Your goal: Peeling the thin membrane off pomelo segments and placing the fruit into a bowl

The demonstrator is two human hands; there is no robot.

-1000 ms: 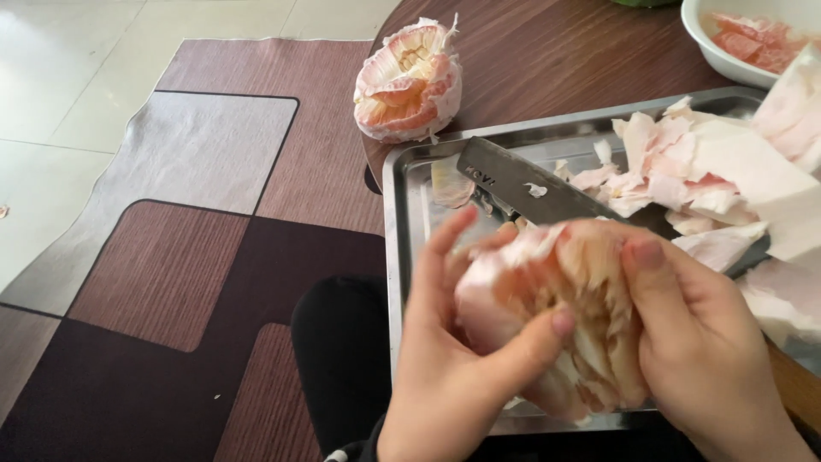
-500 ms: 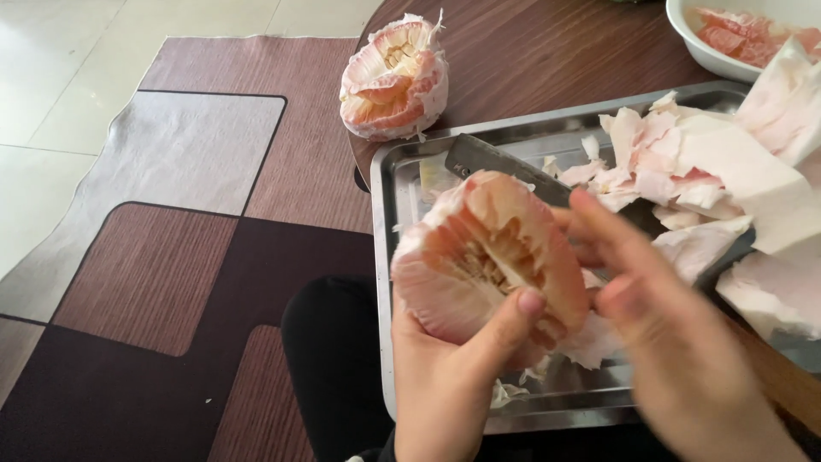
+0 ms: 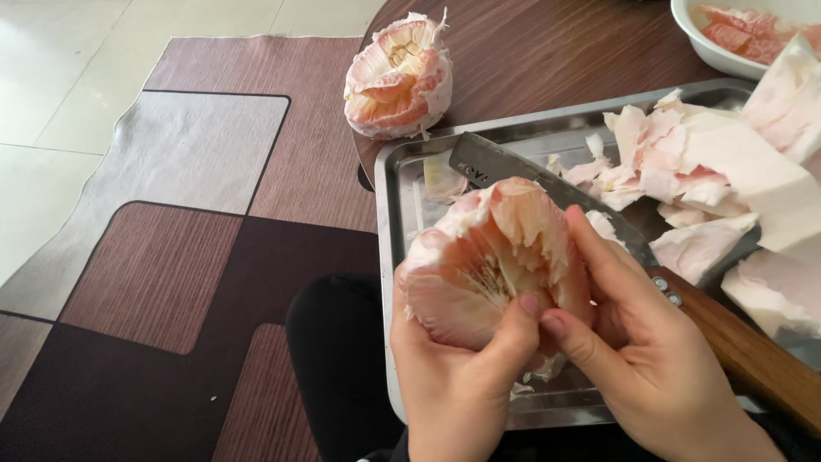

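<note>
Head view shows both hands closed around a peeled pomelo half (image 3: 492,265), held just above the near left part of a metal tray (image 3: 395,214) at lower centre of the frame. The left hand (image 3: 453,385) cups the fruit from below, thumb pressed on its pink flesh. The right hand (image 3: 650,359) wraps its right side, thumb meeting the left thumb at the fruit's lower edge; each grip is shut on the fruit.

A cleaver (image 3: 496,162) with a wooden handle (image 3: 744,351) lies slantwise in the tray behind the hands. White and pink peel pieces (image 3: 727,188) are heaped at right of the tray. Another pomelo half (image 3: 398,79) sits on the dark wooden table (image 3: 547,60) just beyond the tray's far left corner. A white bowl (image 3: 701,47) with pink segments stands at upper right. A brown patterned rug (image 3: 171,257) covers the floor at left.
</note>
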